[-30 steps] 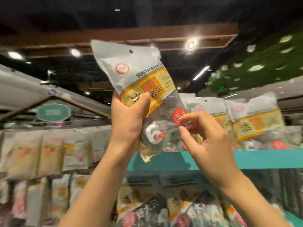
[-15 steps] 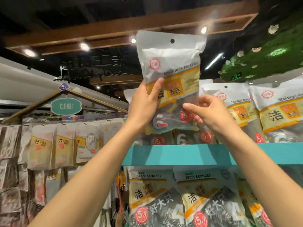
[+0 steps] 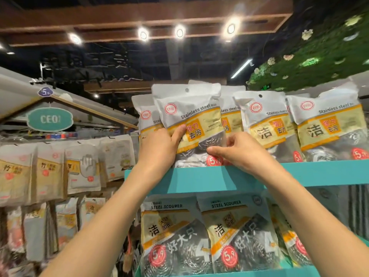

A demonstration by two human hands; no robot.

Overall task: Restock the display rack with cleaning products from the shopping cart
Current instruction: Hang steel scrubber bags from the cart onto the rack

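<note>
A white and yellow bag of stainless steel scourers stands upright at the front of the top teal shelf, its lower end behind the shelf's front lip. My left hand grips its left edge, thumb across the front. My right hand pinches the bag's lower right part with thumb and fingers. More bags of the same kind stand in a row beside and behind it.
The shelf below holds several steel scourer bags. To the left, packets hang on a rack under a teal CEO sign. A green plant wall and ceiling lamps are above.
The bag has come down from above the shelf into the top shelf's front row. Both hands stayed on it and lowered with it.
</note>
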